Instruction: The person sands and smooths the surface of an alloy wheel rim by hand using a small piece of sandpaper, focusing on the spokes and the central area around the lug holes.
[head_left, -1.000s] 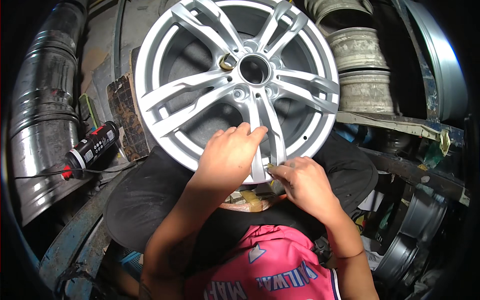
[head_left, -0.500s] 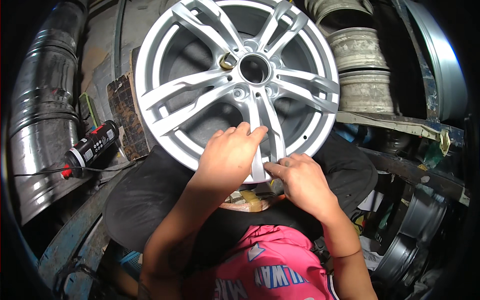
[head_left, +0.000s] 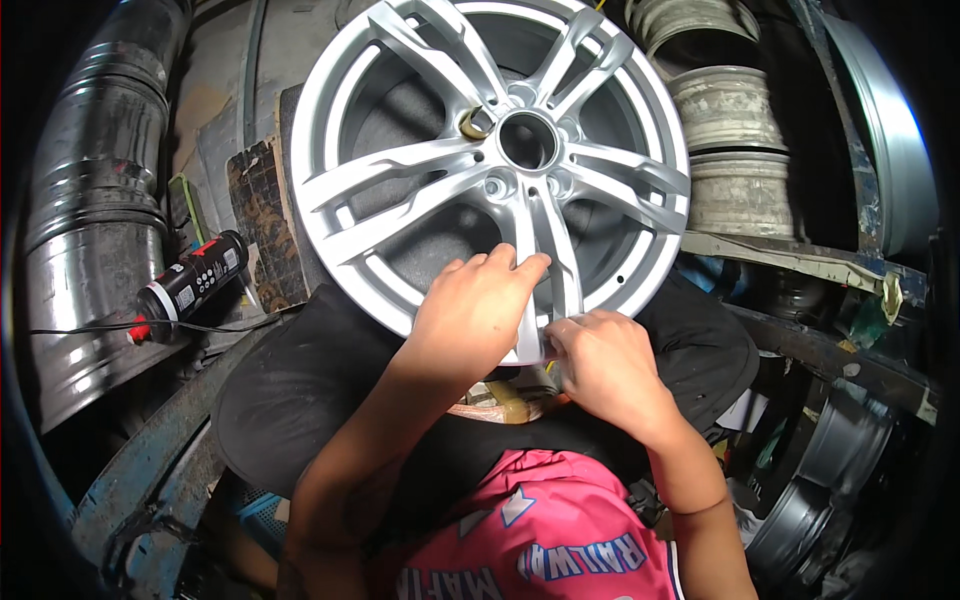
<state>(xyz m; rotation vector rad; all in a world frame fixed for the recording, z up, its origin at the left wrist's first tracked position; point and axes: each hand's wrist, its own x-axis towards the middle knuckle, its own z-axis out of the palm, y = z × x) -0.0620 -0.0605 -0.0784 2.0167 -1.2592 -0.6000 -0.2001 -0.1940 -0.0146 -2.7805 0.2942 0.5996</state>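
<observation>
A silver alloy wheel (head_left: 385, 215) with paired spokes lies face up in front of me, over my black-clothed legs, with a tan fitting (head_left: 470, 126) beside its centre bore. My left hand (head_left: 475, 315) has its fingers wrapped over the lower spoke pair. Beside it, my right hand (head_left: 607, 362) is closed at the lower rim, thumb and fingertips against the outer end of that spoke; whatever it pinches there is too small and blurred to make out.
Shiny metal cylinders (head_left: 95, 260) line the left, with a black aerosol can (head_left: 195, 280) and cable in front. Worn rims (head_left: 730, 190) are stacked at upper right along a metal rack (head_left: 820, 265). Darker rims (head_left: 835, 440) sit at lower right; a dark board (head_left: 262, 225) stands left of the wheel.
The view has shifted slightly, so wheel and surroundings appear a little further right. My right fingertips have moved slightly at the rim; a small yellowish bit seen there earlier is now unclear.
</observation>
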